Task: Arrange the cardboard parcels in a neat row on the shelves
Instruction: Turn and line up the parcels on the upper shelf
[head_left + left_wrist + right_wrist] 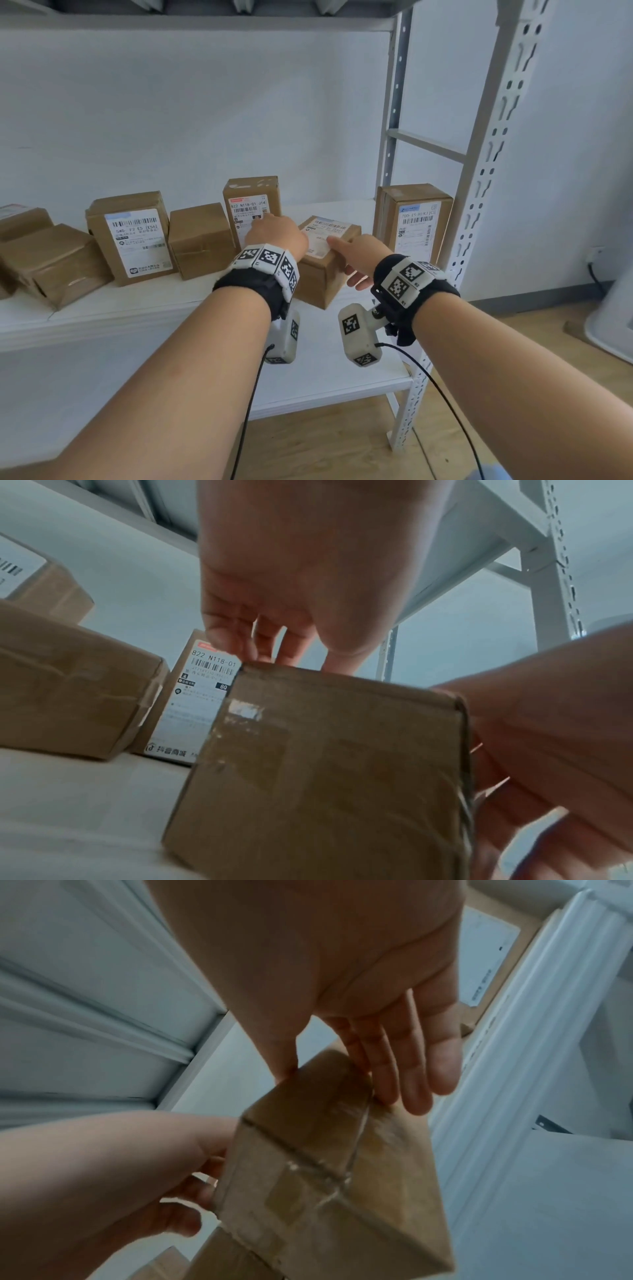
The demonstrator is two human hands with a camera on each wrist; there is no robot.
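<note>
A small cardboard parcel (323, 274) with a white label on top sits skewed on the white shelf board (137, 311), between a tall labelled parcel (251, 202) and another tall one (414, 219). My left hand (277, 233) grips its left top edge, fingers reaching over the far side. My right hand (356, 260) holds its right end, thumb on the label and fingers down the side. In the left wrist view the parcel (325, 764) fills the frame under the left hand (274, 601). In the right wrist view the right hand (359, 1001) pinches the parcel (325, 1164).
Left of it stand a plain brown parcel (200, 240) and a large labelled one (132, 236); tipped parcels (51, 263) lie at the far left. A perforated white upright (486, 171) bounds the shelf on the right. Another shelf board (205, 20) runs overhead.
</note>
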